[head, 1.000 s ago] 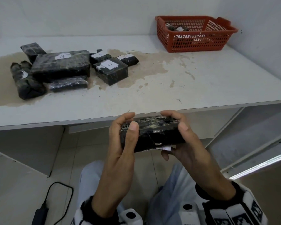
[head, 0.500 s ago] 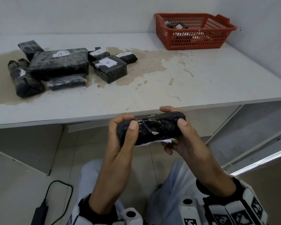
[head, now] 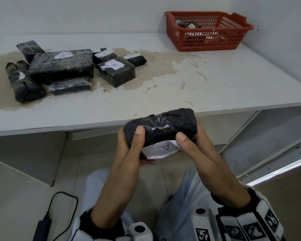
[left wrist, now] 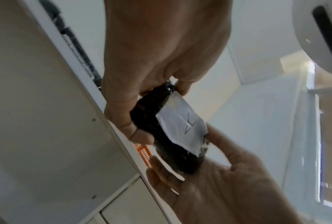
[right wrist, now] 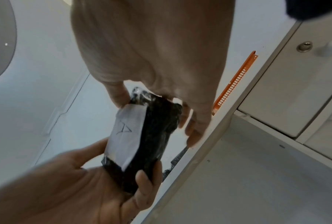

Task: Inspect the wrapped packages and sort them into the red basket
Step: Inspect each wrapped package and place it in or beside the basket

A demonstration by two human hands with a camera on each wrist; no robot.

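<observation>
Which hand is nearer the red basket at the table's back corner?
Right. The right hand grips the held package's basket-side end; the left hand grips the far end from the red basket.

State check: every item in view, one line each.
Held package: in both hands below the table edge, label marked A facing the person.
Left hand: grips the package's left end.
Right hand: grips its right end.
Basket: on the table's far right, some packages inside.
Pile: wrapped packages resting on the table's left.
Table: stained.
</observation>
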